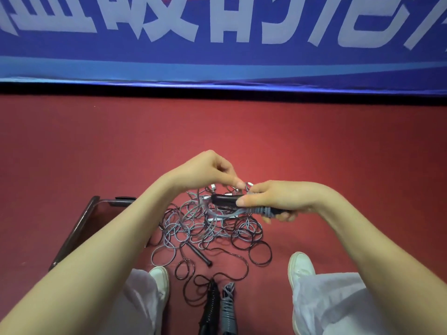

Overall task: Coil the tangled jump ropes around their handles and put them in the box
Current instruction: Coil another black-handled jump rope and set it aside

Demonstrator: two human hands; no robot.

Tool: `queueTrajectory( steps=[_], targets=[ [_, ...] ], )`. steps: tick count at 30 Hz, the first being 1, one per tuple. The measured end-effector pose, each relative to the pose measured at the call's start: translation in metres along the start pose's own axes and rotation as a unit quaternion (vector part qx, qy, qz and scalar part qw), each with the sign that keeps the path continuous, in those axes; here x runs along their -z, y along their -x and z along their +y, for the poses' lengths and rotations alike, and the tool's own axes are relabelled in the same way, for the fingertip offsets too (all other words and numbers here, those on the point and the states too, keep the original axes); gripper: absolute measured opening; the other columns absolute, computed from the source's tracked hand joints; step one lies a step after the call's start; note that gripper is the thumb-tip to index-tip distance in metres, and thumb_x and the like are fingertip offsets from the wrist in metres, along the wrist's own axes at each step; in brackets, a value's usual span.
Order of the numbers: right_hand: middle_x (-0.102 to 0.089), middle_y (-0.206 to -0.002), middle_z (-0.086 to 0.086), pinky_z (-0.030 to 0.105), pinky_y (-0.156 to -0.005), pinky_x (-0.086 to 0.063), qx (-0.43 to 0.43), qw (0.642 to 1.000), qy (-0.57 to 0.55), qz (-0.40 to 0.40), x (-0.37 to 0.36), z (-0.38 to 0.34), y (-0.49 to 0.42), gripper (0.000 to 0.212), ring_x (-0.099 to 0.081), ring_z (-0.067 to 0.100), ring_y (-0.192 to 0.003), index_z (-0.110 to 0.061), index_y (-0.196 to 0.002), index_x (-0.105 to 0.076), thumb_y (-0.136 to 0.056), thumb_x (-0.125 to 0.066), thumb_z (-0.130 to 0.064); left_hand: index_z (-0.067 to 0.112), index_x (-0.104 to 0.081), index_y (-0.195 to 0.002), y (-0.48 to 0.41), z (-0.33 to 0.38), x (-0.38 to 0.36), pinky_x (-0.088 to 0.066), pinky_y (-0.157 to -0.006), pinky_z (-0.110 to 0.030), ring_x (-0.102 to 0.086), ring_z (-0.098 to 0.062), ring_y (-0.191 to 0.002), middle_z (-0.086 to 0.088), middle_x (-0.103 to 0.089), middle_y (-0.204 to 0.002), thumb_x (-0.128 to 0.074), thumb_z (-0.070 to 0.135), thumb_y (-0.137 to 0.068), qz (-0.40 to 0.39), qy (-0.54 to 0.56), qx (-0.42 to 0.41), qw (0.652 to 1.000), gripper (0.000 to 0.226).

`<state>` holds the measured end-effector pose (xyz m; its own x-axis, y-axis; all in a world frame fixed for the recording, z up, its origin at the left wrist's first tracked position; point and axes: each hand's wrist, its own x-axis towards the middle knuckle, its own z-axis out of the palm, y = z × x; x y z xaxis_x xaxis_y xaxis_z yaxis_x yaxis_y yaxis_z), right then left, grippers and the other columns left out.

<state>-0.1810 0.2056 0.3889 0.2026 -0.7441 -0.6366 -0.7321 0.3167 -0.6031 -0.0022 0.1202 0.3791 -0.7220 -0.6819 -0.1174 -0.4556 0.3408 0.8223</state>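
Right fingers (pixel 246 202) curled round glossy black handle (pixel 223 200) wound in grey cord (pixel 263 210), left fingers (pixel 238 183) pinching it.

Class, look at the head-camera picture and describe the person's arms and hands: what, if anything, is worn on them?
The left forearm and right forearm are bare right to the picture's edge, with no sleeve in view. The left hand and right hand wear no gloves. No watch, ring, bracelet or marking shows on either.
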Motion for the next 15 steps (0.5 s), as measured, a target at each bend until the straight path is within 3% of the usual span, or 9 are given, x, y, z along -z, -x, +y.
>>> queueTrajectory(
  steps=[3, 5, 7, 11, 13, 15],
  targets=[
    [-0.056, -0.072, -0.001, 0.026, -0.053, -0.039, -0.014, 0.978, 0.154, 0.142, -0.005, -0.001, -0.011, 0.047, -0.052, 0.019, -0.058, -0.023, -0.112, -0.052, -0.085, -0.055, -0.061, 0.011, -0.075, -0.076, -0.002, 0.002, -0.012, -0.041, -0.062, -0.035, -0.049, -0.014, -0.063, -0.019, -0.067, -0.072, -0.079, 0.043, -0.075, 0.055, -0.022, 0.003, 0.998, 0.032],
    [-0.06, -0.092, 0.005, 0.033, -0.066, -0.039, -0.025, 0.942, 0.224, 0.251, -0.007, -0.001, -0.015, 0.047, -0.057, 0.029, -0.083, -0.023, -0.116, -0.05, -0.087, -0.051, -0.059, 0.009, -0.075, -0.079, -0.002, 0.007, -0.017, -0.042, -0.056, -0.027, -0.05, -0.006, -0.055, -0.003, -0.068, -0.062, -0.074, 0.033, -0.083, 0.097, 0.013, -0.012, 0.995, 0.024],
    [-0.062, -0.109, 0.01, 0.036, -0.071, -0.037, -0.024, 0.901, 0.253, 0.351, -0.004, 0.001, -0.016, 0.044, -0.059, 0.036, -0.098, -0.025, -0.12, -0.046, -0.09, -0.048, -0.057, 0.005, -0.072, -0.086, 0.0, 0.014, -0.024, -0.032, -0.048, -0.021, -0.039, -0.004, -0.046, 0.011, -0.058, -0.05, -0.067, 0.026, -0.09, 0.121, 0.076, -0.02, 0.99, 0.022],
    [-0.063, -0.116, 0.005, 0.039, -0.079, -0.042, 0.037, 0.86, 0.184, 0.474, 0.006, 0.004, -0.013, 0.045, -0.06, 0.036, -0.103, -0.036, -0.129, -0.043, -0.09, -0.047, -0.057, 0.007, -0.056, -0.085, -0.001, 0.018, -0.028, -0.021, -0.039, -0.017, -0.025, -0.007, -0.042, 0.005, -0.054, -0.059, -0.063, 0.018, -0.091, 0.095, 0.318, 0.029, 0.943, 0.014],
    [-0.064, -0.113, 0.001, 0.037, -0.079, -0.04, 0.086, 0.844, 0.149, 0.509, 0.008, 0.004, -0.009, 0.043, -0.06, 0.032, -0.102, -0.036, -0.128, -0.045, -0.09, -0.05, -0.054, 0.011, -0.056, -0.08, -0.003, 0.019, -0.027, -0.021, -0.037, -0.015, -0.025, -0.004, -0.041, 0.004, -0.051, -0.06, -0.063, 0.025, -0.086, 0.046, 0.385, 0.058, 0.92, 0.017],
    [-0.065, -0.1, -0.008, 0.035, -0.077, -0.04, 0.146, 0.85, 0.087, 0.499, 0.011, 0.004, -0.004, 0.036, -0.06, 0.021, -0.092, -0.037, -0.12, -0.051, -0.087, -0.059, -0.049, 0.011, -0.062, -0.08, -0.003, 0.018, -0.025, -0.024, -0.039, -0.013, -0.027, -0.002, -0.042, 0.005, -0.049, -0.06, -0.062, 0.03, -0.081, 0.0, 0.412, 0.061, 0.909, 0.019]
  ],
)
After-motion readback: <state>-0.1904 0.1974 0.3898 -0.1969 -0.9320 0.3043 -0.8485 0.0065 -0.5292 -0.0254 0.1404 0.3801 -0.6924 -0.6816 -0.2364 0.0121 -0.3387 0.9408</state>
